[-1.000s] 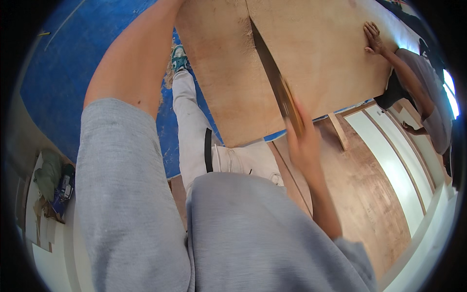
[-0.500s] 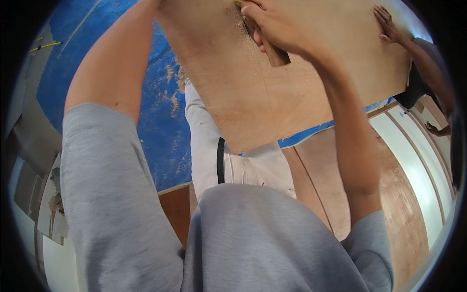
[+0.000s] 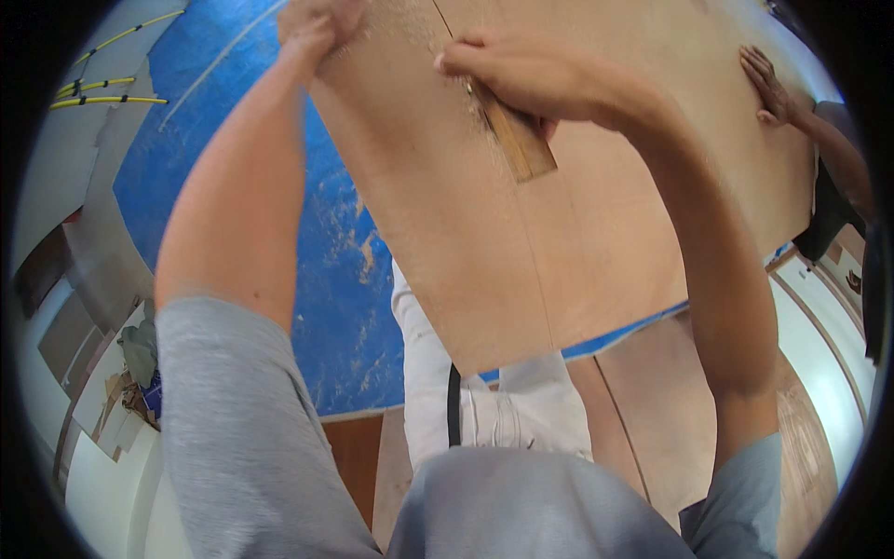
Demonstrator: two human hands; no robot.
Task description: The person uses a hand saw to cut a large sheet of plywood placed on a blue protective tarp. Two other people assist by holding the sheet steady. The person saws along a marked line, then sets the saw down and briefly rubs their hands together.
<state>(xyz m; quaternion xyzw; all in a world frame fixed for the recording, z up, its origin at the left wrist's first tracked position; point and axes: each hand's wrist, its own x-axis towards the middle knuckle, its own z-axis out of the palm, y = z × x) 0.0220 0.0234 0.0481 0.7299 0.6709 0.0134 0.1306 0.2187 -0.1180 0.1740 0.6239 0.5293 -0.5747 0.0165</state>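
Observation:
My right hand [image 3: 531, 74] is closed around what looks like a narrow wooden hand plane [image 3: 521, 144], lying on a large tan wood panel [image 3: 596, 233]. Pale shavings cling along the tool's left side. A thin straight line runs on the panel from the tool toward me, and a darker line shows beyond my hand. At the panel's left edge is my left hand [image 3: 321, 23], blurred and partly cut off by the frame, so its fingers are unclear. Another person's hand [image 3: 765, 86] lies flat on the panel's right side.
A blue tarp [image 3: 340, 345] strewn with sawdust lies under and left of the panel. Yellow tubes [image 3: 107, 100] stick out at far left. White boards [image 3: 819, 307] with brown edges are at right. Some clutter [image 3: 140, 368] lies at lower left.
The view has shifted, so the panel sits lower in the picture and my left hand has come into sight. The plane, still in my right hand, has slid slightly away from me.

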